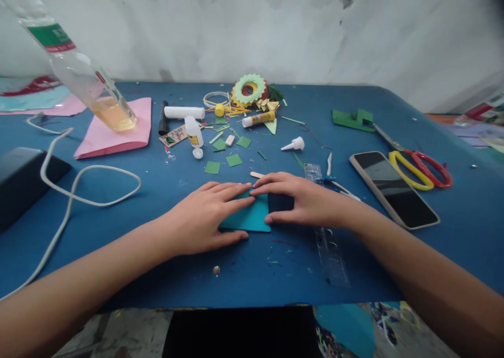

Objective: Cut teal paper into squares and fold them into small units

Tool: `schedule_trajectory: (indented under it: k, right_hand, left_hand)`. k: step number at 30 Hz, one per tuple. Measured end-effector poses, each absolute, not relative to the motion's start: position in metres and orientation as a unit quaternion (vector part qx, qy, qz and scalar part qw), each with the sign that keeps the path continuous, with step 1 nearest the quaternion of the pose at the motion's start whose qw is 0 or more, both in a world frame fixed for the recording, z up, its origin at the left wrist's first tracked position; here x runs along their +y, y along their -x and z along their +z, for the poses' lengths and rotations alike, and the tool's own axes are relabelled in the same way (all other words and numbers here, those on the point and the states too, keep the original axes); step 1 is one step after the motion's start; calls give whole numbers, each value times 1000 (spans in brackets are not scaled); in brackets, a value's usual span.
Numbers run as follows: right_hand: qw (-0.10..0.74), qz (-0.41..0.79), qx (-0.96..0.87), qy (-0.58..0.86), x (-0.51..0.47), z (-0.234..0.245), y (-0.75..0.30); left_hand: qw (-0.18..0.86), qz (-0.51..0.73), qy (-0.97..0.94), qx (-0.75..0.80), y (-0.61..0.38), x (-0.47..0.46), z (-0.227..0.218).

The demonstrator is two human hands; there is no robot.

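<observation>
A teal sheet of paper (pixel 252 219) lies on the blue table (pixel 252 274) near the front edge. My left hand (pixel 208 216) rests flat on its left part, fingers stretched out towards the middle. My right hand (pixel 303 198) presses on its right edge, fingers together and pointing left, thumb under the paper's corner. The fingertips of both hands almost meet above the sheet. A clear ruler (pixel 331 253) lies under my right wrist.
A phone (pixel 394 190) and red-and-yellow scissors (pixel 417 166) lie at the right. Glue stick (pixel 260 118), small glue bottle (pixel 193 132), green paper squares (pixel 222 156) and a paper flower (pixel 252 90) sit at the back. Left: tilted bottle (pixel 86 80), pink paper (pixel 114 132), white cable (pixel 79 185).
</observation>
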State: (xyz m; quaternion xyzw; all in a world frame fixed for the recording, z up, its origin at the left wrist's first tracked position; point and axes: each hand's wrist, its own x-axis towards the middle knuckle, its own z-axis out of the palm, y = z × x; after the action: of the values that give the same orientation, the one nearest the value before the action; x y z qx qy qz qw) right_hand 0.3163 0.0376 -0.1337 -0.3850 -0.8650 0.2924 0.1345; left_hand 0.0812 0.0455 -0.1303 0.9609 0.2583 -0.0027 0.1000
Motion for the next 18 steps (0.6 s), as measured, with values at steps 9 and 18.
schedule_trajectory:
  k: [9, 18]
  right_hand:
    - [126, 304, -860, 390, 40, -132, -315]
    - [124, 315, -859, 385, 41, -136, -316]
  left_hand:
    - [52, -3, -968, 245, -83, 42, -134]
    - [49, -16, -968, 247, -84, 41, -133]
